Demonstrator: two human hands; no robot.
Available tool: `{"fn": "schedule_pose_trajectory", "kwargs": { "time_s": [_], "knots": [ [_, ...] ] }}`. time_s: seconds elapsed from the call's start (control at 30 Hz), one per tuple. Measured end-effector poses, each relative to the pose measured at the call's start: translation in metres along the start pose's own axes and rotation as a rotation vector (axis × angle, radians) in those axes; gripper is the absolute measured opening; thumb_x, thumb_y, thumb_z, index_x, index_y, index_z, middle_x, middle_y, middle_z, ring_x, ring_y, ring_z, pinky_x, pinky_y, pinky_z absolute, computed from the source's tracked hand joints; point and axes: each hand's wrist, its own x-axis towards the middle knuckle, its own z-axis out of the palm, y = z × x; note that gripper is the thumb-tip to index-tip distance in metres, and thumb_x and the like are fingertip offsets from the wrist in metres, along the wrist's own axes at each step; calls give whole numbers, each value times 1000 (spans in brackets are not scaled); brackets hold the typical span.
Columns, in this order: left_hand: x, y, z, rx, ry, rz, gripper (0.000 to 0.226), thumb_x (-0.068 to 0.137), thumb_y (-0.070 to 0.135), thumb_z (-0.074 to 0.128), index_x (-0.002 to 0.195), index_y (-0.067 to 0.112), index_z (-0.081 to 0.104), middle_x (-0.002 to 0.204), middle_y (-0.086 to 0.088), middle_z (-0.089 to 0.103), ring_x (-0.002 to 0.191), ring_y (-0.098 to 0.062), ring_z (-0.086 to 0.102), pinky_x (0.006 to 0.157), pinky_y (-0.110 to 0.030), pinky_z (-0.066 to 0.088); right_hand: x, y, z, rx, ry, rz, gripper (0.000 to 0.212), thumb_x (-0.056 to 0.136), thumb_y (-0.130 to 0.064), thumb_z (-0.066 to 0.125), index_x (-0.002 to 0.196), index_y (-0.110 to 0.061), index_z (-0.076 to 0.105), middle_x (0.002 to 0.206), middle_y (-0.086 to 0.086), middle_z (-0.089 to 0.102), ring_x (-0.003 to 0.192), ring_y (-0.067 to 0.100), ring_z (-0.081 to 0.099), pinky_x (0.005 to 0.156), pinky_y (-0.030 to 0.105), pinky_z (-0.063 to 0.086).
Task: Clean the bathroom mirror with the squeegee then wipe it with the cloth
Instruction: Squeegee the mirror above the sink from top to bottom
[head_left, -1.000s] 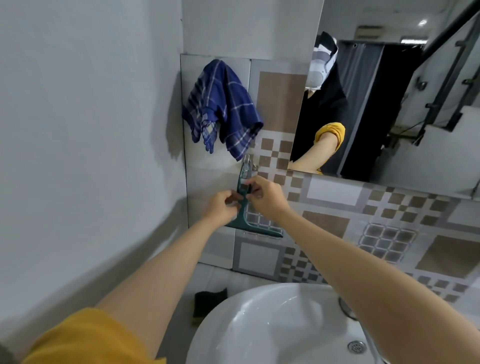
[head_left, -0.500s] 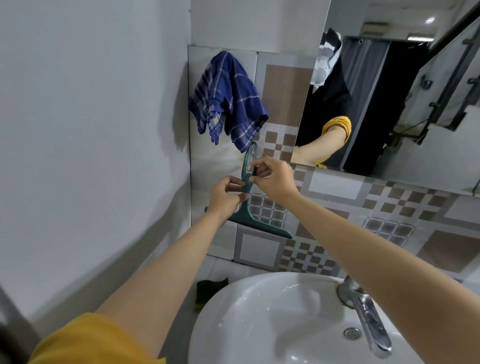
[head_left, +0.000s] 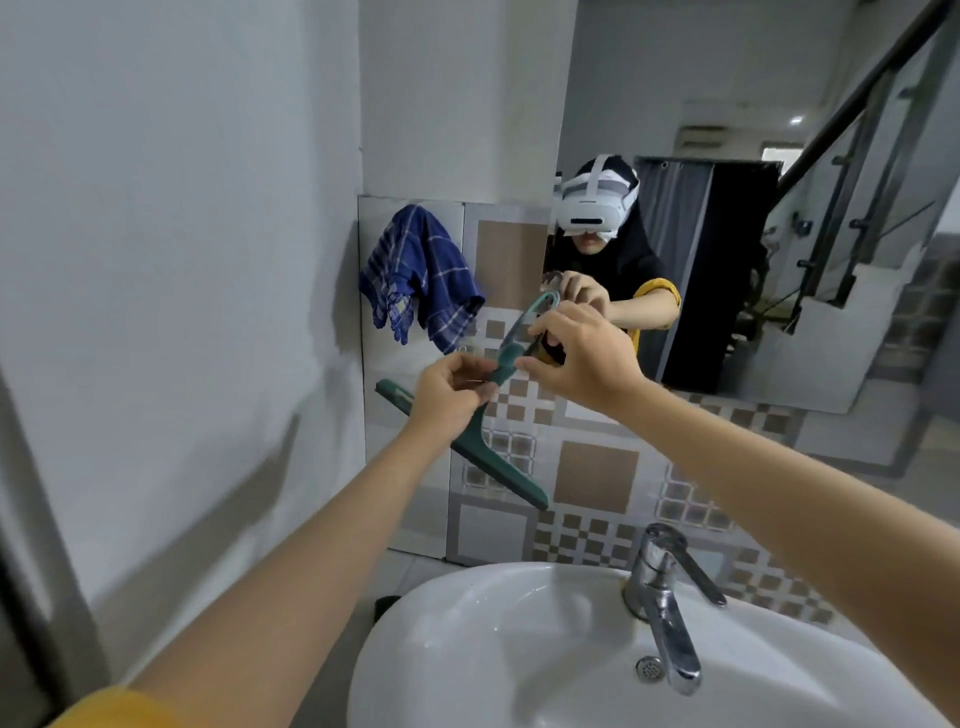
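Note:
A dark green squeegee (head_left: 485, 457) is held in the air in front of the tiled wall, blade down and slanting to the lower right, handle loop up near the mirror's left edge. My left hand (head_left: 449, 387) grips the handle's lower neck. My right hand (head_left: 582, 353) pinches the handle just above it. A blue checked cloth (head_left: 421, 273) hangs on the wall to the upper left of both hands. The mirror (head_left: 779, 234) fills the upper right and reflects a person wearing a headset.
A white washbasin (head_left: 493, 649) with a chrome tap (head_left: 662, 597) sits below my arms. A plain grey wall (head_left: 156, 260) closes in on the left. Patterned brown and white tiles (head_left: 597, 478) cover the wall under the mirror.
Both hands have lifted the squeegee off the wall and brought it out toward me, tilting its handle to the right. The view has moved back and up, showing more mirror.

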Motion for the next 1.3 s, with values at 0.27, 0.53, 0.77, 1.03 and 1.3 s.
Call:
{"fn": "schedule_pose_trajectory", "kwargs": {
  "time_s": [0.27,0.53,0.77,1.03,1.3],
  "knots": [
    [16,84,28,195,-303,243,29,74,-8,69,78,20,66,86,-1,69,82,-12,67,83,-25,54,19,31,-109,-428,-207,-365,45,87,-55,46,117,-25,60,100,3,64,95,28,61,85,36,44],
    [44,152,62,425,-286,621,17,77,5,70,93,12,67,100,1,67,91,-8,64,83,-20,52,37,55,-190,-533,-279,-379,41,88,-45,58,126,-31,58,92,12,56,58,19,47,46,19,24],
    [96,182,53,716,46,829,39,77,14,71,113,11,56,115,-10,59,107,-24,54,95,-32,43,91,80,-256,-627,-130,-61,42,89,-52,53,130,-43,53,93,-2,40,65,19,49,57,27,36],
    [149,192,42,937,35,739,74,76,28,72,138,14,34,146,-8,36,132,-29,34,107,-42,35,193,87,-299,-563,121,8,34,92,-47,53,125,-44,57,93,1,45,81,22,52,71,31,37],
    [195,166,44,1206,-6,626,103,74,47,69,147,30,-2,158,-9,-2,142,-37,8,113,-55,24,262,93,-284,-581,124,-56,32,92,-47,53,124,-44,57,92,-3,46,84,18,47,71,29,33]
  ]
}}
